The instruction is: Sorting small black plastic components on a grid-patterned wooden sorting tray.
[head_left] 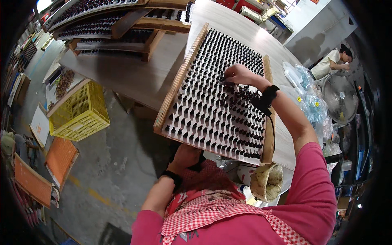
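Note:
A wood-edged tray (179, 90) with a white base lies tilted across the table edge. Rows of small dark rounded pieces (204, 118) stand on it. Over its middle right, my right hand (241, 76) is closed in a pinch, with a small dark piece at the fingertips. Beneath that wrist, a loose heap of dark pieces (245, 94) lies on top of the rows. My left hand (187, 156) is low, just under the tray's near edge, against something black. Its fingers are hidden. Each wrist wears a black band, and a cable runs from the right one.
Similar filled trays (151, 24) are stacked at the far left. A yellow crate (83, 112) stands on the floor to the left, near orange panels (61, 157). A beige bucket (266, 181) sits below the tray. To the right are plastic bags (312, 104), a fan (339, 98) and a person (330, 63).

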A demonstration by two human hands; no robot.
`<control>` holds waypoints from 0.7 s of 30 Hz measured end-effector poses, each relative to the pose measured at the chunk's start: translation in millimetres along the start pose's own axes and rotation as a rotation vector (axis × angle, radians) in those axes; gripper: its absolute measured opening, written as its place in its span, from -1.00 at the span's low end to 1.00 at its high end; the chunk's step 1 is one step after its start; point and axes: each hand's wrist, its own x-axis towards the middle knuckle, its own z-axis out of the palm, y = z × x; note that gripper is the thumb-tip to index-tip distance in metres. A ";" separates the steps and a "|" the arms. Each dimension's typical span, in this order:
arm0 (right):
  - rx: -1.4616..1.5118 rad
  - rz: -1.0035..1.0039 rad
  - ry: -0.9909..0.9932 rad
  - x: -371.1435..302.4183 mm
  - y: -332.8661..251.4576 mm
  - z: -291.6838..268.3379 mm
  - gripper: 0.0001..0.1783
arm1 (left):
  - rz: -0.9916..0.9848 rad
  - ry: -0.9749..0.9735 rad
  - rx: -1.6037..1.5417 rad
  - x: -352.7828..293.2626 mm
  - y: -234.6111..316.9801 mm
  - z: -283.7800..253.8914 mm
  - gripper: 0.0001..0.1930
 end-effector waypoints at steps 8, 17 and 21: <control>-0.080 0.043 0.239 24.9 6.2 -1.9 -0.67 | 0.051 0.153 0.064 3.7 7.2 -3.8 -0.80; -0.143 -0.045 0.157 40.9 -17.2 20.2 -0.77 | 0.003 0.046 -0.016 -1.2 3.1 -7.1 -0.62; 0.253 0.068 -0.085 17.4 -57.8 2.2 -0.82 | 0.008 0.056 -0.011 -2.8 -1.4 -3.3 -0.61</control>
